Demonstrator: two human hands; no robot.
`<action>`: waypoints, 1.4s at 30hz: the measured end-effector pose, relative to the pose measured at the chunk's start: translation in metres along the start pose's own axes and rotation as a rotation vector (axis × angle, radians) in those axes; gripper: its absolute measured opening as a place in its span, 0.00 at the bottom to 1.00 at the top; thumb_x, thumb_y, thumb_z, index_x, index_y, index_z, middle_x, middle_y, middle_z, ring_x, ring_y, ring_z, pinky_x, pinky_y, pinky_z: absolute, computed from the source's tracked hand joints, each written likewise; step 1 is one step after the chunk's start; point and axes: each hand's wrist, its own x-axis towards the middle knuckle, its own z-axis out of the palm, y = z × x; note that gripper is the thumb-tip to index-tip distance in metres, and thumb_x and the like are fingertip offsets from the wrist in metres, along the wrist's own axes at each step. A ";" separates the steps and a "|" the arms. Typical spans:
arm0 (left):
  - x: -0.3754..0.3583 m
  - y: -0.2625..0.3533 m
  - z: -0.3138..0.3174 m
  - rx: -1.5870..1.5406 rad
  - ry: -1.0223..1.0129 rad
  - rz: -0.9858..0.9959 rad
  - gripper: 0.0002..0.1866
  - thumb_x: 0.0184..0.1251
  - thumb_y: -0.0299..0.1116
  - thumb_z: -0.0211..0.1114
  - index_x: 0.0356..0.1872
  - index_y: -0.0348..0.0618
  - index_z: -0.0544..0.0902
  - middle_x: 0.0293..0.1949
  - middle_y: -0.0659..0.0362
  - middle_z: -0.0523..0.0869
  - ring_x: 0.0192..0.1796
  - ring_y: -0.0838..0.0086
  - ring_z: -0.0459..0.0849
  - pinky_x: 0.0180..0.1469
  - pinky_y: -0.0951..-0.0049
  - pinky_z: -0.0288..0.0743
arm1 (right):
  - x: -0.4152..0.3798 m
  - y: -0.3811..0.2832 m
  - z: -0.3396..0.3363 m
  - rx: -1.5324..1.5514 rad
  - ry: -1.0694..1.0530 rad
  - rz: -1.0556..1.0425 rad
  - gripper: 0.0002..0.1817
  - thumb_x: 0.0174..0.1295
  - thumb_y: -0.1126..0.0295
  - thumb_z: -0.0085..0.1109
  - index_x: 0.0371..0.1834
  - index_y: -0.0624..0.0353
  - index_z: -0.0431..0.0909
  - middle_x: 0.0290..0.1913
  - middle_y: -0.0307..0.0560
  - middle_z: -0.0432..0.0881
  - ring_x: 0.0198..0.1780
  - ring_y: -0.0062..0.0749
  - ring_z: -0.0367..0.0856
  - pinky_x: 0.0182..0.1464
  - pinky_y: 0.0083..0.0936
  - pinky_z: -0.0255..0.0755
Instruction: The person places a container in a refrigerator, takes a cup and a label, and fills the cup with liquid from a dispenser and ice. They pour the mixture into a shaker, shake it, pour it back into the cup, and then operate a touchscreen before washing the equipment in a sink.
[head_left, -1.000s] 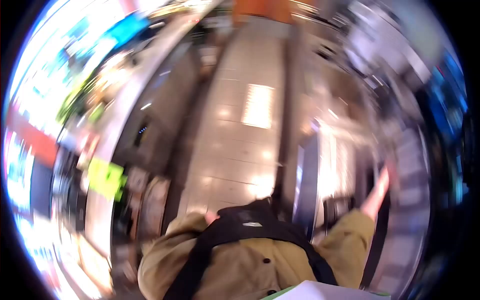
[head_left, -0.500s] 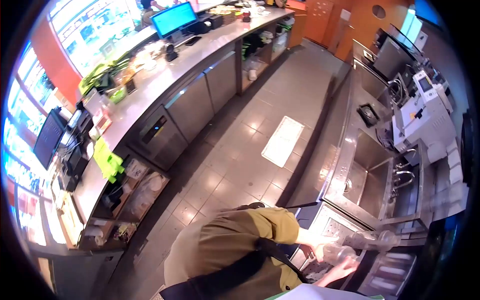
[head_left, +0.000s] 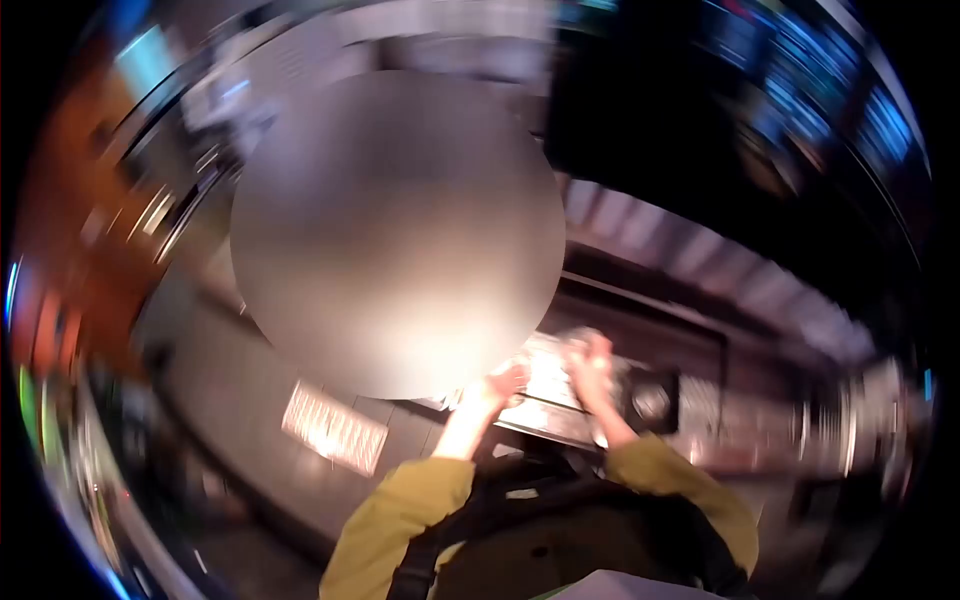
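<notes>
the view is smeared by motion, so little is crisp. both arms in mustard-yellow sleeves reach forward over a bright, reflective steel counter surface (head_left: 545,385). the left hand (head_left: 500,383) is raised at the near edge of that surface, and the right hand (head_left: 590,357) sits just beside it, a little further in. between and around the right hand there is a pale, translucent blur that reads as a clear plastic cup or container (head_left: 570,345), though its outline is too smeared to fix its shape or say which way up it stands.

the right hand seems curled against that clear thing, but whether its fingers actually close round it i cannot tell. the left hand's state is just as unclear: it is near or touching the counter edge, fingers lost in blur.

judging by the look alone, a thin clear plastic vessel would be light, slightly flexible in the wall and slick if wet, so it would dent under a hard squeeze. the sensible hold would be round the middle of its body with spread fingers, or near the stiffer rim.

a dark strap (head_left: 480,510) crosses the chest, and a large blurred grey disc covers the upper middle of the view.
</notes>
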 end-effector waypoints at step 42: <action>-0.212 -0.957 0.277 0.566 -0.058 -1.862 0.25 0.53 0.50 0.59 0.49 0.47 0.71 0.45 0.55 0.74 0.51 0.59 0.71 0.56 0.55 0.65 | -0.728 0.332 -0.386 0.906 0.582 1.842 0.27 0.55 0.43 0.51 0.31 0.60 0.71 0.24 0.44 0.75 0.21 0.30 0.71 0.22 0.28 0.64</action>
